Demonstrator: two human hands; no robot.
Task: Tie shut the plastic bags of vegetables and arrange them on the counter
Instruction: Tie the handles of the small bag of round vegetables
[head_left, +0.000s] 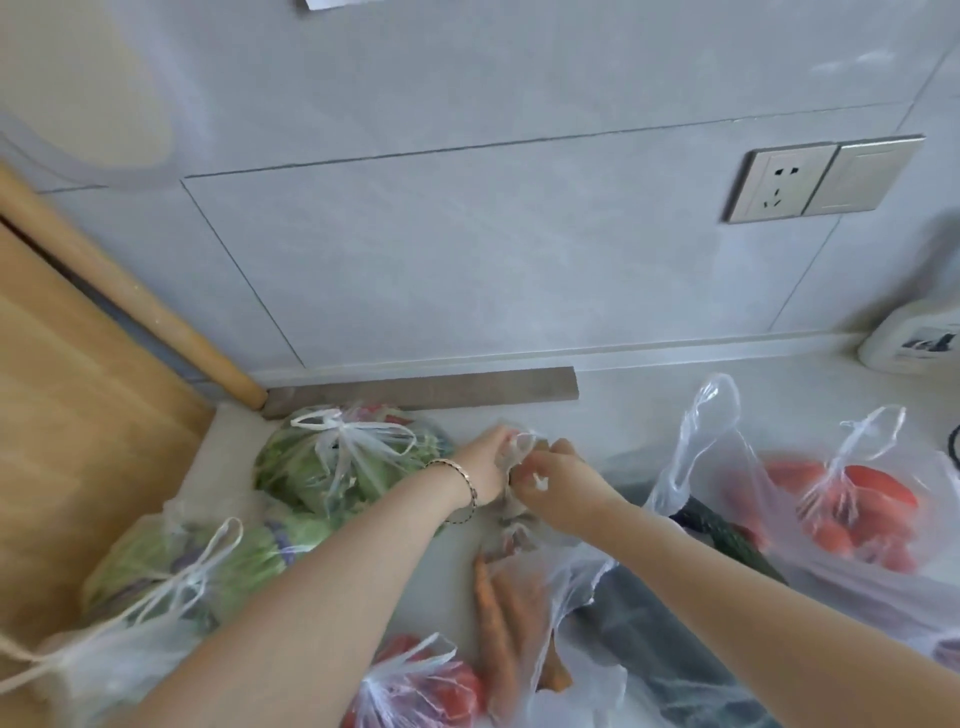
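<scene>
My left hand (485, 467) and my right hand (563, 480) meet at mid counter, both pinching the twisted handles of a small clear plastic bag (519, 525); what is inside it is blurred. A knotted bag of leafy greens (332, 457) lies just left of my hands. Another tied bag of greens (171, 566) sits at the near left. A bag of carrots (514, 613) lies below my hands. A tied bag of tomatoes (857, 509) is at the right, and a tied bag of red vegetables (421, 686) at the bottom edge.
A wooden cutting board (67, 415) and a rolling pin (130, 296) lean at the left. A metal strip (426, 392) lies along the tiled wall. An open bag with dark green cucumbers (727, 530) sits right of my hands. A wall socket (779, 182) and a white appliance (914, 338) are at the right.
</scene>
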